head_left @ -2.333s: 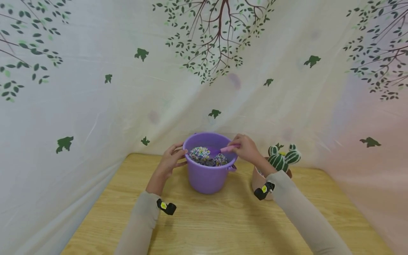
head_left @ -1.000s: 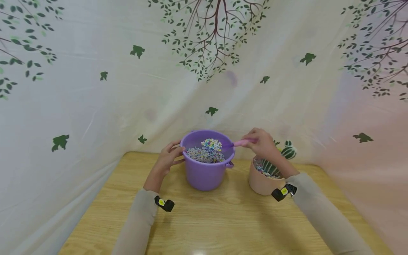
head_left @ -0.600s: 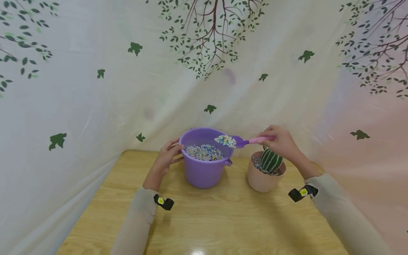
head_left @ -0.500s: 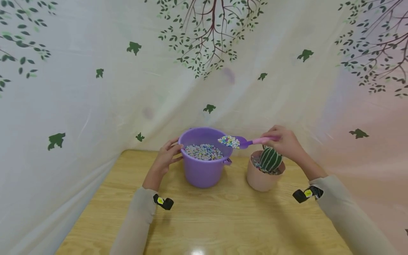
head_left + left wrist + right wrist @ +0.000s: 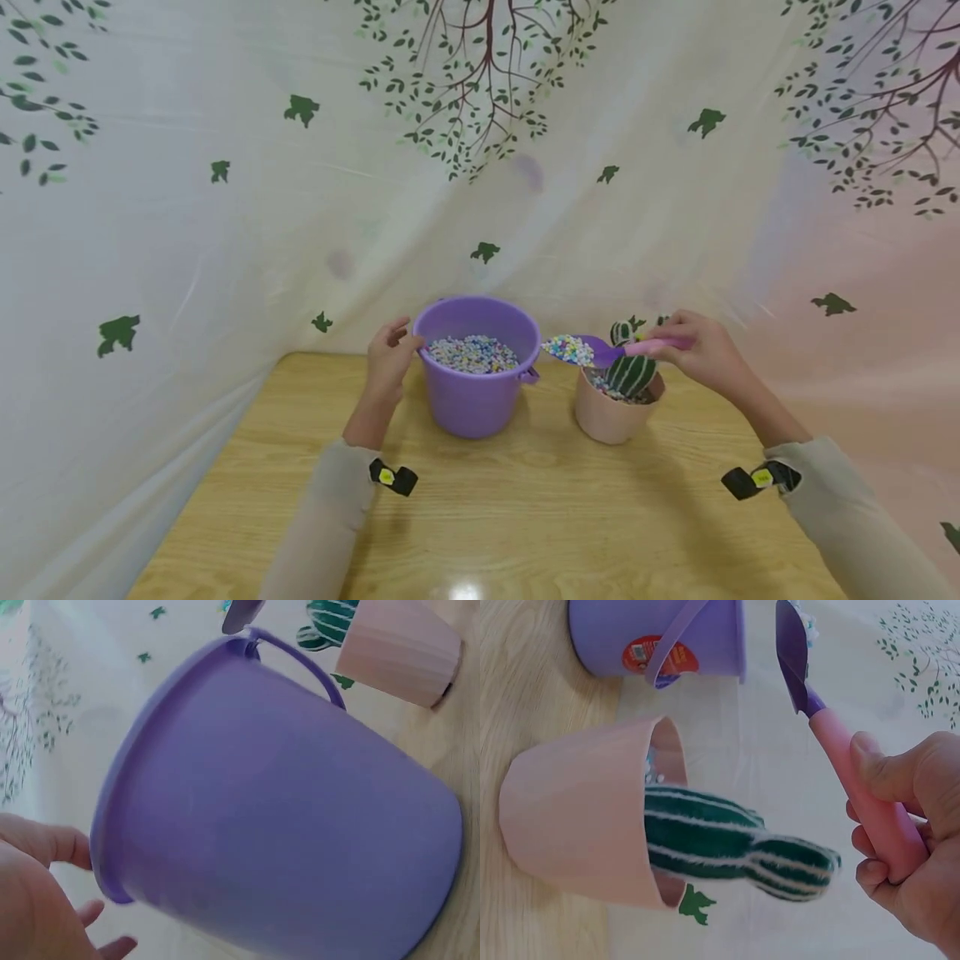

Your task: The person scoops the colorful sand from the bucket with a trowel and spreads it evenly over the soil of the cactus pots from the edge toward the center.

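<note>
Moving from the purple bucket (image 5: pixel 471 407) to the pink pot (image 5: pixel 610 414) with a trowel (image 5: pixel 606 354) of beads (image 5: pixel 568 349) looks to be the step in hand. The next move seems to call for bringing the blade farther over the pot, kept level, then tipping it gently lest beads scatter. The bucket stands upright, its contents below the rim; the left hand (image 5: pixel 390 362) touches that rim, fingers loosely bent and apart, gripping nothing. The pot, upright near it, holds a green, white-striped cactus (image 5: pixel 632 377) among more beads. The trowel hangs above the gap between them, its pink handle wrapped by the right hand's (image 5: pixel 708 354) curled fingers. Multicoloured beads heap toward its purple blade's tip.
</note>
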`<state>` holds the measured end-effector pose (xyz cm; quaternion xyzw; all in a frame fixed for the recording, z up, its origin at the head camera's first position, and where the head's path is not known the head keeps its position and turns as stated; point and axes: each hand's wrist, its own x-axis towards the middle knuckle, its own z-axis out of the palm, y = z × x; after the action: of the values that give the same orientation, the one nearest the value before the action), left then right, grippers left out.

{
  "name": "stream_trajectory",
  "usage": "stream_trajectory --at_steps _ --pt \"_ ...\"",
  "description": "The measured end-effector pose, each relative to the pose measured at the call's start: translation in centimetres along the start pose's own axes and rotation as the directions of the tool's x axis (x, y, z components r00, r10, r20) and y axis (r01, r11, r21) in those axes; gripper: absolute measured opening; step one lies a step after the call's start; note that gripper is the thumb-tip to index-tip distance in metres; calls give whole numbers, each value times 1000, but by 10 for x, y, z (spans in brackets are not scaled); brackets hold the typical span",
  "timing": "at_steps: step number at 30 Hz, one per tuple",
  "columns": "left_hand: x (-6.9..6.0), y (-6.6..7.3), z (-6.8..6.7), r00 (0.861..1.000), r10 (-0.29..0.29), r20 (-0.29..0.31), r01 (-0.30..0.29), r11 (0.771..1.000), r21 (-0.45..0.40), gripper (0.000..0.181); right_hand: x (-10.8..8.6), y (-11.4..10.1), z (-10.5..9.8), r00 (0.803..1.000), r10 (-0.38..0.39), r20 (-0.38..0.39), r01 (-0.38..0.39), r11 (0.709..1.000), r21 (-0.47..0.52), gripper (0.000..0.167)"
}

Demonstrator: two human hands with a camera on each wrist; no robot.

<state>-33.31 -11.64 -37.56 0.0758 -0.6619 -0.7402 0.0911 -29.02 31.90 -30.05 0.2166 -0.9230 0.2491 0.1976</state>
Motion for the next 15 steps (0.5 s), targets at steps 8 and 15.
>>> stream_trajectory --at_steps 8,15 --pt "-31 19 42 950 297 -91 -277 943 184 52 -15 25 -4 997 -78 -27 79 997 21 12" --pt "-59 26 87 884 468 8 -461 868 186 52 -23 48 -5 996 -90 -2 90 996 24 11"
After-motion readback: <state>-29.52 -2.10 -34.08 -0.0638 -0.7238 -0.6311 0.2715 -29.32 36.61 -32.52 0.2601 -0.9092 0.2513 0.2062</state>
